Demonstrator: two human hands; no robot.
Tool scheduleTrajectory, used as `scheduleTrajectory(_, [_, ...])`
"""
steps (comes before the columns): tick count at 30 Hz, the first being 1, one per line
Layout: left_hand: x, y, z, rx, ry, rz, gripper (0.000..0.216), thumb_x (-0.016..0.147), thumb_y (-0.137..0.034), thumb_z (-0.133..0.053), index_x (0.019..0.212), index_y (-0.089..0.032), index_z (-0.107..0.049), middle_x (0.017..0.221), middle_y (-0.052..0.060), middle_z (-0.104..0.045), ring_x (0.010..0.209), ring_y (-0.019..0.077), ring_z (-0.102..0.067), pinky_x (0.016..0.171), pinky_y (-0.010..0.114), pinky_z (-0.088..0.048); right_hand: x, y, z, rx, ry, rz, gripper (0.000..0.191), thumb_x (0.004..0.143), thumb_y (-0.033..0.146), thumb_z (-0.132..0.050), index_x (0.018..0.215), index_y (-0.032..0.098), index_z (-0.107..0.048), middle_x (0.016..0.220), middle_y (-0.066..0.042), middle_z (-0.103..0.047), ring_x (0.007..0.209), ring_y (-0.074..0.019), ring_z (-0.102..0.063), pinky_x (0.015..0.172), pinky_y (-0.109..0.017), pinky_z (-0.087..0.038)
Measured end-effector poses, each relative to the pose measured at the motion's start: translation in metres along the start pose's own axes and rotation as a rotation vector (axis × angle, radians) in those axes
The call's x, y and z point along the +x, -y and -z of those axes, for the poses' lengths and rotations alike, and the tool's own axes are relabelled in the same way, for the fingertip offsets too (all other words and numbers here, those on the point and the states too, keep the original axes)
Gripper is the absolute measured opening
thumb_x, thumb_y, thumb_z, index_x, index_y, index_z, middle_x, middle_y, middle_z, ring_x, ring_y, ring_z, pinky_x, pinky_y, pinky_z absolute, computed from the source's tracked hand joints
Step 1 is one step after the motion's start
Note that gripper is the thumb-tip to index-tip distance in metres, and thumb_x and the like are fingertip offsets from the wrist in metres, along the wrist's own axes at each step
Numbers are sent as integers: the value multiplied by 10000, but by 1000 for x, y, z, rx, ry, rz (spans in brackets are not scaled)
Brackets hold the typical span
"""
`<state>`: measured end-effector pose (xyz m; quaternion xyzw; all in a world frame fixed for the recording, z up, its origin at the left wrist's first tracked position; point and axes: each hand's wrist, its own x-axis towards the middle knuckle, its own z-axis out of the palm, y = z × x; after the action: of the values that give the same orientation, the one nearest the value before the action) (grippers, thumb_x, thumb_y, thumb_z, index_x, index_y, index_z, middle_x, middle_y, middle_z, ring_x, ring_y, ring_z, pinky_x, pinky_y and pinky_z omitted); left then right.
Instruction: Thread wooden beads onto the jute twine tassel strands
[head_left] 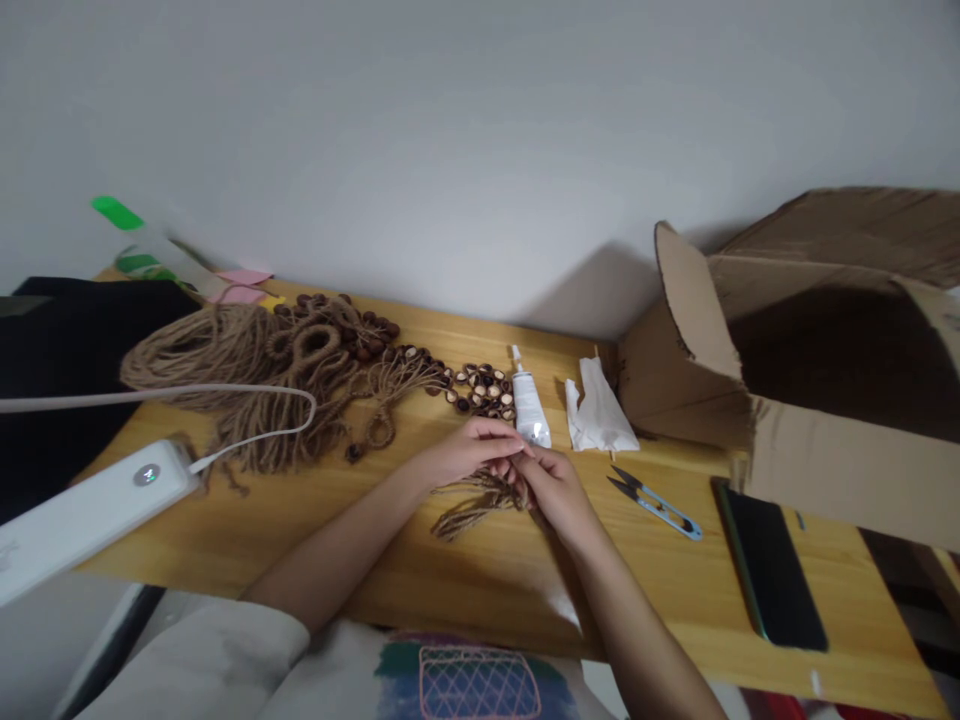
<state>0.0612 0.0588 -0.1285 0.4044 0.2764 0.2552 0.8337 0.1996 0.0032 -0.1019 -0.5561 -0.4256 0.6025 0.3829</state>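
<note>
My left hand [471, 452] and my right hand [556, 485] meet over the middle of the table, fingertips pinched together. A bundle of brown jute cord [472, 510] is in the fingers of my right hand, its loose strands trailing left onto the wood below my left hand. Whatever my left fingertips pinch is too small and covered to make out. Just beyond my hands lies a white glue tube [529, 405] with a pointed nozzle. Left of the tube are dark brown halved shells or seeds with pale insides [480, 388], joined to knotted cords [405, 372].
A large jute pile [210, 350] lies at the left, near a white power bank [97, 515] with its cable. To the right are a white wrapper [598, 410], blue-handled thread snips [656, 502], a phone [772, 565] and an open cardboard box [840, 440]. A wall rises behind.
</note>
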Motion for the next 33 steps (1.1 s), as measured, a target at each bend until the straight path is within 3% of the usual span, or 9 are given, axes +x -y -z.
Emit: scheduleTrajectory(33, [0, -1, 0, 10, -2, 2, 395, 647, -451, -771, 777, -84, -705, 533, 25, -623, 484, 87, -548, 473, 207, -341, 0, -1, 0, 5, -2, -13, 421, 722, 566, -618, 575, 178, -550, 431, 59, -445, 369, -69, -352, 387, -209, -271])
